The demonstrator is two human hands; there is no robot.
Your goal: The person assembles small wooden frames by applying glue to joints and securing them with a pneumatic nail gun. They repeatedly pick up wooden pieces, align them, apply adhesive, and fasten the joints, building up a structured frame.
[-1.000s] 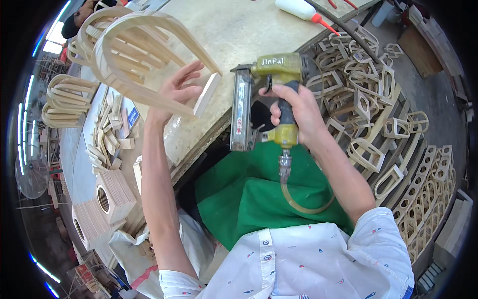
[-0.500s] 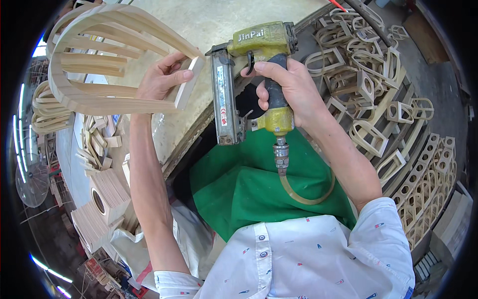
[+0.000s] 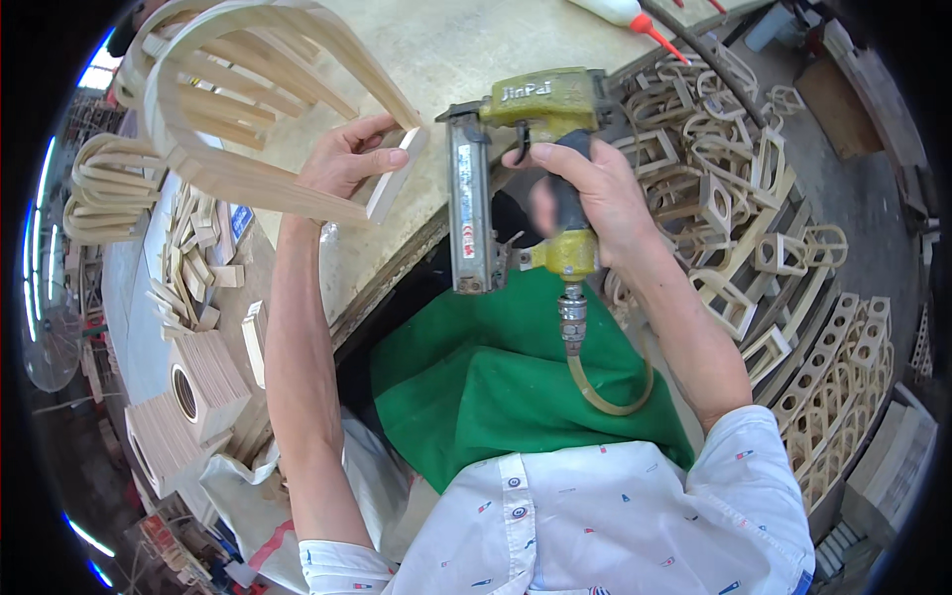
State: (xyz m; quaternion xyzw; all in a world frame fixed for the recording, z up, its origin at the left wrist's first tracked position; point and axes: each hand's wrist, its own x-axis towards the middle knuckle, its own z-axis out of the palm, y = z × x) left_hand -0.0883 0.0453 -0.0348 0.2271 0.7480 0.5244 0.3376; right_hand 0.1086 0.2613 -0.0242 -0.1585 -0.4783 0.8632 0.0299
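Observation:
My left hand grips a pale U-shaped wooden frame by its end, with the thumb on the short crosspiece that joins the two legs. The curved end points left, above the bench. In my right hand is a yellow-green pneumatic nail gun, held by its black grip with the index finger at the trigger. Its grey magazine hangs upright at the left. A small gap separates the gun's nose from the crosspiece's upper corner. A clear air hose curves from the gun's base.
Beyond the frame, more bent wooden frames stand on the workbench. Loose wood blocks and stacked plywood panels with round holes lie left. A white red-tipped bottle sits at the far edge. Many small wooden frames fill the right.
The frame and nail gun both appear farther right in view, and the gap between them is slightly wider. The frame is tilted a little more. The red-tipped bottle shows more fully.

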